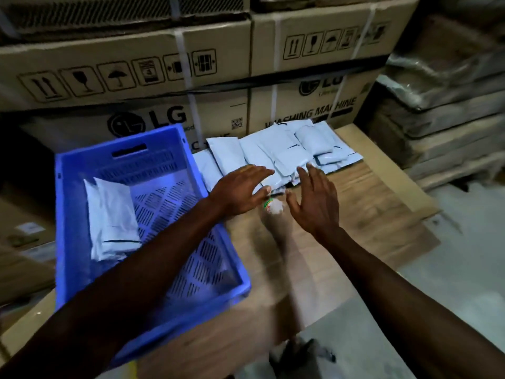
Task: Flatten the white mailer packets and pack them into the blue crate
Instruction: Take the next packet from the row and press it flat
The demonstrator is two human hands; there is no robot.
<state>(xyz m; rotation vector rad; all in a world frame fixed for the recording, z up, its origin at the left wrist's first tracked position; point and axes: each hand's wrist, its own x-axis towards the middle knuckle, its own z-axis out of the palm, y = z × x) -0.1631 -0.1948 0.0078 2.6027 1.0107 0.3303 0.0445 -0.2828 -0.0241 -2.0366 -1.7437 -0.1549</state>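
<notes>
A blue perforated crate [191,162] stands at the left on flat cardboard, with two white mailer packets [114,214] lying against its left wall. A heap of several white mailer packets [276,149] lies beyond the crate to the right, overlapping one another. My left hand [240,190] hovers open, palm down, at the heap's near edge, its arm crossing over the crate. My right hand [314,201] is also open with fingers spread, its fingertips at the front packets. Neither hand holds anything.
Large strapped cardboard appliance boxes [131,72] are stacked right behind the packets. Wrapped stacks of flat material [448,105] stand at the right. A small white scrap with coloured print [273,207] lies on the cardboard sheet [369,203] between my hands. Grey floor shows at the lower right.
</notes>
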